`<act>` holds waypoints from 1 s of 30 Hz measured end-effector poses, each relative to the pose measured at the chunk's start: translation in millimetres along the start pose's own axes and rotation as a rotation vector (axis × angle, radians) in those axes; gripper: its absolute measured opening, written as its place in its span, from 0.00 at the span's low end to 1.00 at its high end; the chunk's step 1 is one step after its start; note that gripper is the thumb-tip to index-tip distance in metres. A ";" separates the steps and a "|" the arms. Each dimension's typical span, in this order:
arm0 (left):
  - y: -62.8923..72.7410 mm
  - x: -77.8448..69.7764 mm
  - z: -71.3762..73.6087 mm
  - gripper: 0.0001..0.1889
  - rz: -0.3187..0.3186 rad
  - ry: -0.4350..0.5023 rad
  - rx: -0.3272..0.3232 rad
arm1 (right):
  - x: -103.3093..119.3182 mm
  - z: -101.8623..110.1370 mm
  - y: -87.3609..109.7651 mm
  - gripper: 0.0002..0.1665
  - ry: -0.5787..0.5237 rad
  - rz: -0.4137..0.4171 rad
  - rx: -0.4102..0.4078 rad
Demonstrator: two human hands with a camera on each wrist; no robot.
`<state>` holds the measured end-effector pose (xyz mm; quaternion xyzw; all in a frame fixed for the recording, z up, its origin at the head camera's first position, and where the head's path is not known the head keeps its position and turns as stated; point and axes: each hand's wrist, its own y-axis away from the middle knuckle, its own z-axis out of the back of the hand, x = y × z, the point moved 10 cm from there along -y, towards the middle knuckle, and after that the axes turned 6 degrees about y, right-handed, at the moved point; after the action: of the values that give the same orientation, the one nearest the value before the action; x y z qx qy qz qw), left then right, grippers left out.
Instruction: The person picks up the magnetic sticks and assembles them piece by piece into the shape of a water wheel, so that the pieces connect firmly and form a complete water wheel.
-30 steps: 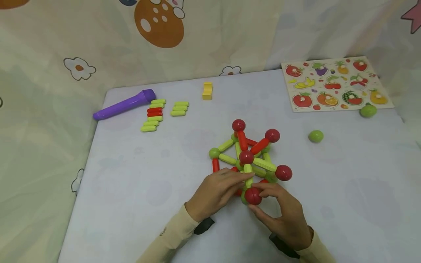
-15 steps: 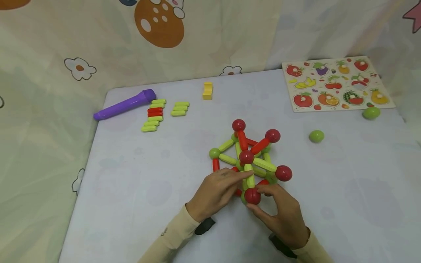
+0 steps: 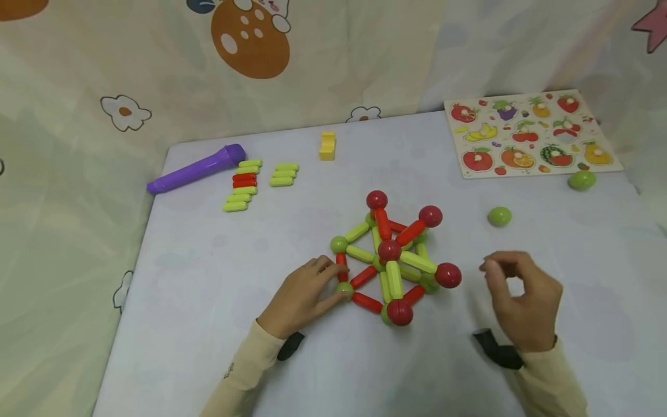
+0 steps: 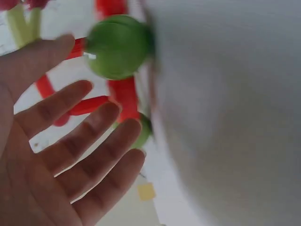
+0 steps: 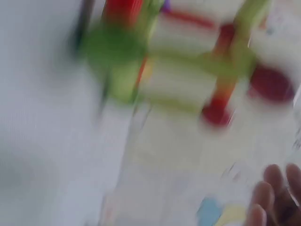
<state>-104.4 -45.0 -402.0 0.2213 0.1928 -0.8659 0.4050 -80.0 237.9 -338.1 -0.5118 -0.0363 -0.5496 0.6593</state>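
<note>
A ball-and-rod construction of red and green balls joined by red and lime rods stands mid-table. My left hand is at its left corner, close to a green ball and a red rod. In the left wrist view the fingers of the left hand are fairly straight and spread beside that ball, gripping nothing. To the right of the construction, apart from it, my right hand hovers with loosely bent fingers and nothing held. The right wrist view is blurred; fingertips show at its lower right.
Two loose green balls lie at the right, one by the fruit puzzle board. At the back left are a purple microphone-shaped toy, rows of loose lime and red rods, and a yellow block. A patterned cloth hangs behind.
My right hand has let go of the front red ball and moved right, away from the construction. My left hand has shifted left from the front lime rod to the left corner.
</note>
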 end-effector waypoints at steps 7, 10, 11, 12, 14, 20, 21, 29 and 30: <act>6.1 7.9 -19.9 0.20 0.014 0.004 0.090 | -105.3 -29.5 -34.1 0.25 0.362 -0.249 0.483; 3.8 7.2 -22.7 0.20 0.023 -0.014 0.080 | -135.2 -43.4 -33.0 0.31 0.429 -0.323 0.641; 3.1 6.8 -23.4 0.20 0.026 -0.020 0.079 | -140.9 -46.4 -32.6 0.32 0.433 -0.336 0.665; 2.3 5.8 -23.6 0.20 0.025 -0.026 0.076 | -144.3 -48.7 -32.6 0.32 0.427 -0.339 0.674; 1.4 4.9 -23.7 0.20 0.025 -0.042 0.069 | -147.6 -53.0 -32.0 0.30 0.399 -0.345 0.685; 4.0 3.3 -22.7 0.19 0.027 -0.066 0.044 | -145.4 -60.1 -30.6 0.26 0.359 -0.314 0.677; 5.4 2.8 -22.5 0.19 0.030 -0.069 0.039 | -145.3 -60.3 -30.3 0.26 0.357 -0.311 0.673; 27.0 6.3 -14.2 0.21 0.114 -0.146 -0.051 | -156.4 -47.9 -35.1 0.27 0.394 -0.347 0.550; 29.8 7.0 -12.8 0.21 0.129 -0.156 -0.066 | -159.7 -45.0 -36.1 0.27 0.415 -0.359 0.535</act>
<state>-82.1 -60.6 -421.0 0.1515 0.1745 -0.8459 0.4806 -193.5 320.2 -434.0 -0.1853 -0.1332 -0.7194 0.6561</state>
